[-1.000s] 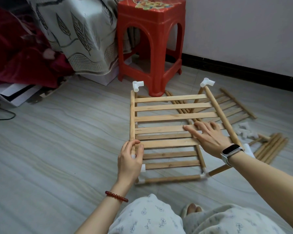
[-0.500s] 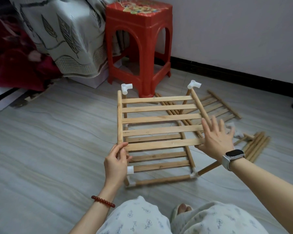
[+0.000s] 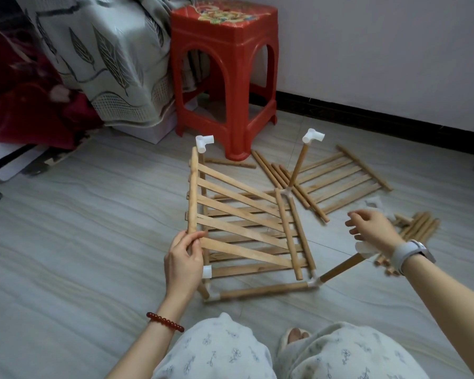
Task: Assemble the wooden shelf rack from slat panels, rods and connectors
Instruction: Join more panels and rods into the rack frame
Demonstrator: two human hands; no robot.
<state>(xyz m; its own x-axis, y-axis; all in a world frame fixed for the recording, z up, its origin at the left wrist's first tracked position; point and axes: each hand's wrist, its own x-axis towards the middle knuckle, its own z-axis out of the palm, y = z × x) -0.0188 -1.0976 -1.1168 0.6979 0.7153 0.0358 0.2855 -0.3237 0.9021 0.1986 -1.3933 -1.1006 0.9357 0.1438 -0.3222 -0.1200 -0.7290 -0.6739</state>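
Slat panel (image 3: 238,214) tilts, high left rail pinched by left hand (image 3: 185,258); loose right hand (image 3: 372,228) hovers empty beside the dropped right rail.

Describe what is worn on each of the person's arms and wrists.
Both forearms are bare, with no sleeves in view. The left wrist carries a bracelet of round dark red beads, below the left hand. The right wrist carries a watch with a pale grey band, behind the right hand; its face is turned partly away.
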